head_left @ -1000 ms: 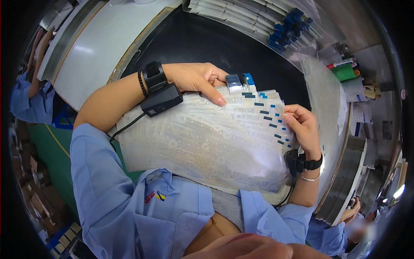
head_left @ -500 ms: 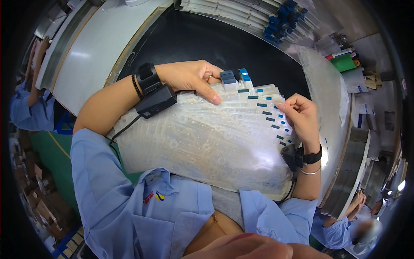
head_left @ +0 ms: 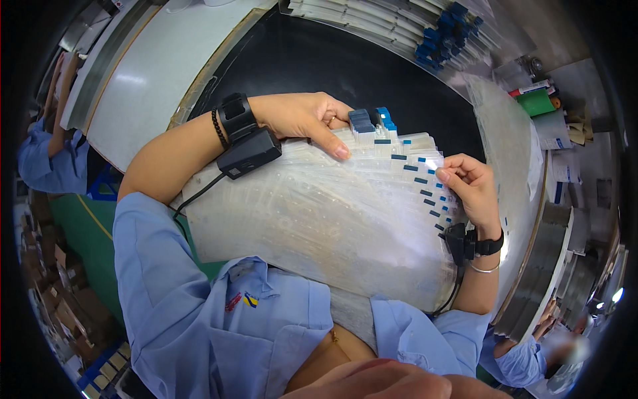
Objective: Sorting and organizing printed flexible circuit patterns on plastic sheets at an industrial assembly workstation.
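A fanned stack of thin, translucent plastic sheets (head_left: 319,233) lies in front of me, reaching back toward my chest. Small dark and bright-blue end strips step along its right edge. At the far edge, my left hand (head_left: 312,120) grips the stack, thumb flat on top and fingers curled out of sight behind. Just right of that thumb, a bunch of dark tabs (head_left: 361,121) and a bunch of bright-blue tabs (head_left: 387,120) stick up. My right hand (head_left: 475,189) pinches with thumb and forefinger at the sheets' right edge, near the end strips.
A black work surface (head_left: 332,63) extends beyond the sheets. More sheets with blue ends (head_left: 448,33) lie at the far right. A white tabletop (head_left: 159,60) is at left. Co-workers in blue sit at far left and lower right. A green item (head_left: 537,103) stands among papers at right.
The sheets' right edge has fanned out a little further, with the end strips more stepped. My right hand has moved slightly down along that edge. My left hand keeps its grip.
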Demonstrator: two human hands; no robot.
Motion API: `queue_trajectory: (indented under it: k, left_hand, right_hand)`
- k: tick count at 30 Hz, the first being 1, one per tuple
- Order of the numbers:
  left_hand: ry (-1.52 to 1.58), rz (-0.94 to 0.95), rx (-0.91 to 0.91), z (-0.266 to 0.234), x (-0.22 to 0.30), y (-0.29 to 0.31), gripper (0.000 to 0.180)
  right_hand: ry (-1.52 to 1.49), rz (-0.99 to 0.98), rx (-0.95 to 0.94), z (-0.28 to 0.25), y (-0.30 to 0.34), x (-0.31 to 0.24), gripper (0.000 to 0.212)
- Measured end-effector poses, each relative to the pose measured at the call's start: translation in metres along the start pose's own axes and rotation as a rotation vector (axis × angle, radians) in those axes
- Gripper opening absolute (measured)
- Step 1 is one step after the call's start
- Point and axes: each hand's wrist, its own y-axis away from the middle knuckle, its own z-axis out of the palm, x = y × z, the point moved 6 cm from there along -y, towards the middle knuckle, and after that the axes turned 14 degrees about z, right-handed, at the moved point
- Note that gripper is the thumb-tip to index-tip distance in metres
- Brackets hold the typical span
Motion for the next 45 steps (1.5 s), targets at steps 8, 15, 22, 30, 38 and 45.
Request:
queue_trajectory:
  k: [8,15,22,30,38,45]
  left_hand:
    - [-0.026,0.044,-0.084,-0.002,-0.001,-0.001,0.047]
    - [0.037,-0.012,-0.057,0.001,-0.004,0.000,0.050]
    - [0.038,0.008,-0.063,-0.001,-0.005,-0.003,0.049]
    - [-0.014,-0.001,-0.074,0.001,0.000,-0.003,0.050]
    - [-0.018,0.028,-0.036,-0.001,-0.006,-0.002,0.050]
    - [-0.115,-0.008,-0.043,-0.001,-0.001,0.000,0.048]
  right_hand:
    - [0.054,-0.012,-0.040,-0.003,0.001,0.000,0.009]
    - [0.067,0.024,-0.047,-0.007,-0.001,0.004,0.010]
    - [-0.080,0.009,0.002,-0.001,0.001,0.000,0.008]
    - [-0.119,-0.006,0.006,-0.003,0.000,0.007,0.010]
    - [-0.006,-0.036,0.009,0.001,0.008,-0.003,0.009]
    - [0.323,0.121,-0.024,-0.014,0.011,0.012,0.010]
